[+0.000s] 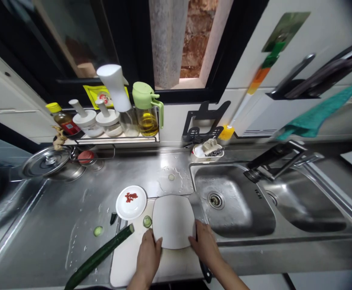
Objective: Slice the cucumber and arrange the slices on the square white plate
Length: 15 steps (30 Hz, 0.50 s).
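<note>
Left hand (pixel 148 251) and right hand (pixel 206 245) level, apart, both gripping. Thumbs (pixel 158 243) on top, angled inward; other fingers mostly hidden from me. Right forearm (pixel 225 276) bare, slanting in.

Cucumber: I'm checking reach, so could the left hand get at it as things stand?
Probably yes: the cucumber lies just left of the left hand, with nothing visible between them, though that hand holds the white squarish plate and would likely have to let go.
</note>
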Tool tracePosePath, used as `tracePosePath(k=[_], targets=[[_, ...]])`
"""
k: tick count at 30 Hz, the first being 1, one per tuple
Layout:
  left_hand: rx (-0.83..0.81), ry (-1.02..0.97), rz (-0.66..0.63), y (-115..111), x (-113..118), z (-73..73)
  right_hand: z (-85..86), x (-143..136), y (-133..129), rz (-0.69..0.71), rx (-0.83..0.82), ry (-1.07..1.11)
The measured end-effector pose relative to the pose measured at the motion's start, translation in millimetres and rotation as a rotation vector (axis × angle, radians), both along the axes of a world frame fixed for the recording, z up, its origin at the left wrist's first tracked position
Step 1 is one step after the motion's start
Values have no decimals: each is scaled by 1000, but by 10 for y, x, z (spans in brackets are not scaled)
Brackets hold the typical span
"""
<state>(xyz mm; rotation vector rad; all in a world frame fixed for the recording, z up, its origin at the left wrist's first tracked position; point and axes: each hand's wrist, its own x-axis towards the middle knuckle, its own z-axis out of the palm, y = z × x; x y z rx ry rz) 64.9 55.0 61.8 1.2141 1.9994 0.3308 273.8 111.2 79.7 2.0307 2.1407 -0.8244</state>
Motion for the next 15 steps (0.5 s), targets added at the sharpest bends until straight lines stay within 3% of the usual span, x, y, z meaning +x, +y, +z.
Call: tracePosePath(k=[9,15], targets=[[17,-2,-17,-28,13,11,189,-125,31,28,-84,-156],[43,0,8,-34,7,-67,195,-195,78,14,-107,-200]])
